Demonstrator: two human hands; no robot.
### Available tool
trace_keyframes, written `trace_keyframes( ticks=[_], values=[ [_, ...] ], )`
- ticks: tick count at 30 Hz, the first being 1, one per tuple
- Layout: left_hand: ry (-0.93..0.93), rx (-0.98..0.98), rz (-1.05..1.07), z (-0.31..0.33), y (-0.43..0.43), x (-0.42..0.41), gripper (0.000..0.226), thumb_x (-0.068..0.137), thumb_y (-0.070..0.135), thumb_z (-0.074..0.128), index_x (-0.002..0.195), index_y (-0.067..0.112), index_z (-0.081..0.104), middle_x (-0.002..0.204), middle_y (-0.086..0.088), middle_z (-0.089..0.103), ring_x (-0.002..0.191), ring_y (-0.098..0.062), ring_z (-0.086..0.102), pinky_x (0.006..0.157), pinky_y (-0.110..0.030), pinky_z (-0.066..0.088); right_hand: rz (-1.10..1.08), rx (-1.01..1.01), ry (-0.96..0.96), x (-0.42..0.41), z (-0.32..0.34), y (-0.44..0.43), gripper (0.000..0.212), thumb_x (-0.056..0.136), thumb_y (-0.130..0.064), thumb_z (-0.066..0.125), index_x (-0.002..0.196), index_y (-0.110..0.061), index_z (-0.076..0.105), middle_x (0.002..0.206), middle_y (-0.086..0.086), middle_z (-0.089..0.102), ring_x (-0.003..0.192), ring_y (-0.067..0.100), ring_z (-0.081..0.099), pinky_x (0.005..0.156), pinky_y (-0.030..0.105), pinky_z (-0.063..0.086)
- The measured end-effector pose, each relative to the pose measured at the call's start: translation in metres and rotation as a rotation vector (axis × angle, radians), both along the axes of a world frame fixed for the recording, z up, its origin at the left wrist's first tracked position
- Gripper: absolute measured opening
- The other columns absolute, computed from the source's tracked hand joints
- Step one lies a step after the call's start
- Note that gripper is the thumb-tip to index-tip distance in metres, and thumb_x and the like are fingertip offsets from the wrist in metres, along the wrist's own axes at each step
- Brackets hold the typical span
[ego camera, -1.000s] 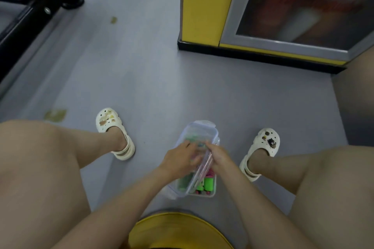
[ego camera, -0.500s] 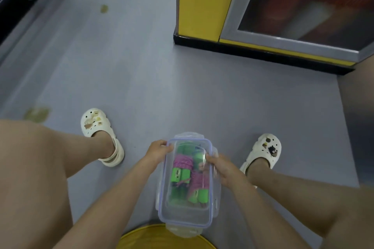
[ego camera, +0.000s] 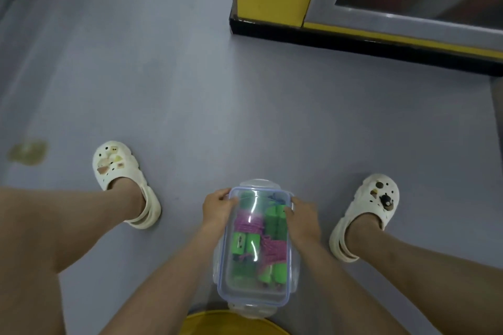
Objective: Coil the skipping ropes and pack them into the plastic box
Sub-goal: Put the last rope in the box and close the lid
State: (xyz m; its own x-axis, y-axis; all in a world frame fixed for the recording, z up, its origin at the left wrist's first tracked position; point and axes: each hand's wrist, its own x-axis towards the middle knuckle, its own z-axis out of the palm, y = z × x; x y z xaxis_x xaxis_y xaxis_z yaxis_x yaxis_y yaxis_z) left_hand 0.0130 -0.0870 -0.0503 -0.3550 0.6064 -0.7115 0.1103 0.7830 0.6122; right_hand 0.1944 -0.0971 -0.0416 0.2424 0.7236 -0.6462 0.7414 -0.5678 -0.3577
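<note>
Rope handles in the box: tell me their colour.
The handles inside the box are bright green, clearest in the head view.

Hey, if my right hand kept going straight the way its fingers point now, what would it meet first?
The right hand rests on the clear lid; going on across its far end, it would likely meet the left hand at the opposite edge.
</note>
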Motion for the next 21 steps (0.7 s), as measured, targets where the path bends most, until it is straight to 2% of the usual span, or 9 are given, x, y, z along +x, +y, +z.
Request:
trace_keyframes(
  ticks=[4, 8, 11, 13, 15, 18, 21],
  values=[
    [-0.033, -0.003, 0.030, -0.013, 0.001, 0.009, 0.033, 0.074, 0.000, 0.074, 0.106, 0.007, 0.073, 0.094, -0.002, 0.072, 0.084, -0.019, 0.066, 0.087, -0.034, 0.054, -0.135, 0.010, -0.052, 0.003, -0.006, 0.003, 0.037, 0.092, -0.014, 0.051, 0.129, -0.015, 0.054, 0.130, 0.015, 0.053, 0.115, 0.031, 0.055, 0.090, 0.037, 0.045],
    [-0.015, 0.041, 0.093, -0.017, -0.002, 0.016, 0.024, 0.082, 0.013, 0.071, 0.106, 0.010, 0.074, 0.090, 0.000, 0.072, 0.087, -0.020, 0.067, 0.089, -0.039, 0.054, -0.170, 0.001, -0.020, 0.006, -0.011, 0.006, 0.041, 0.091, -0.009, 0.050, 0.132, -0.013, 0.051, 0.133, 0.016, 0.052, 0.118, 0.032, 0.054, 0.094, 0.039, 0.043],
    [0.004, 0.051, 0.098, -0.017, 0.000, 0.015, 0.029, 0.084, 0.015, 0.071, 0.112, 0.007, 0.071, 0.099, -0.004, 0.072, 0.093, -0.022, 0.066, 0.093, -0.040, 0.052, -0.220, 0.011, -0.004, 0.004, -0.013, 0.010, 0.043, 0.088, -0.004, 0.048, 0.129, -0.013, 0.055, 0.135, 0.014, 0.049, 0.116, 0.033, 0.055, 0.094, 0.038, 0.044],
    [0.045, 0.045, 0.080, -0.019, 0.003, 0.015, 0.033, 0.084, 0.008, 0.070, 0.117, 0.006, 0.067, 0.108, -0.007, 0.070, 0.095, -0.021, 0.065, 0.094, -0.033, 0.050, -0.209, 0.036, 0.006, 0.002, -0.014, 0.013, 0.041, 0.088, -0.004, 0.050, 0.128, -0.010, 0.056, 0.133, 0.016, 0.050, 0.116, 0.033, 0.054, 0.094, 0.037, 0.043],
    [0.089, 0.034, 0.051, -0.020, 0.006, 0.017, 0.031, 0.083, 0.004, 0.068, 0.114, 0.008, 0.069, 0.107, -0.006, 0.071, 0.088, -0.016, 0.063, 0.086, -0.025, 0.049, -0.186, 0.080, 0.033, 0.001, -0.015, 0.017, 0.037, 0.089, -0.004, 0.052, 0.126, -0.006, 0.057, 0.128, 0.019, 0.054, 0.115, 0.033, 0.054, 0.094, 0.036, 0.042],
    [0.077, 0.038, 0.024, -0.023, 0.009, 0.015, 0.025, 0.083, 0.008, 0.069, 0.108, 0.010, 0.072, 0.104, -0.006, 0.073, 0.090, -0.016, 0.065, 0.090, -0.030, 0.051, -0.229, 0.126, 0.069, 0.003, -0.016, 0.022, 0.031, 0.090, 0.000, 0.050, 0.118, -0.001, 0.064, 0.117, 0.023, 0.062, 0.108, 0.035, 0.058, 0.091, 0.038, 0.044],
    [0.102, 0.045, 0.009, -0.025, 0.007, 0.013, 0.024, 0.085, 0.009, 0.068, 0.108, 0.010, 0.072, 0.106, -0.005, 0.072, 0.094, -0.018, 0.065, 0.094, -0.033, 0.050, -0.312, 0.121, 0.090, 0.006, -0.019, 0.024, 0.033, 0.088, 0.001, 0.049, 0.116, -0.003, 0.066, 0.120, 0.019, 0.063, 0.111, 0.032, 0.060, 0.097, 0.035, 0.044]
  ],
)
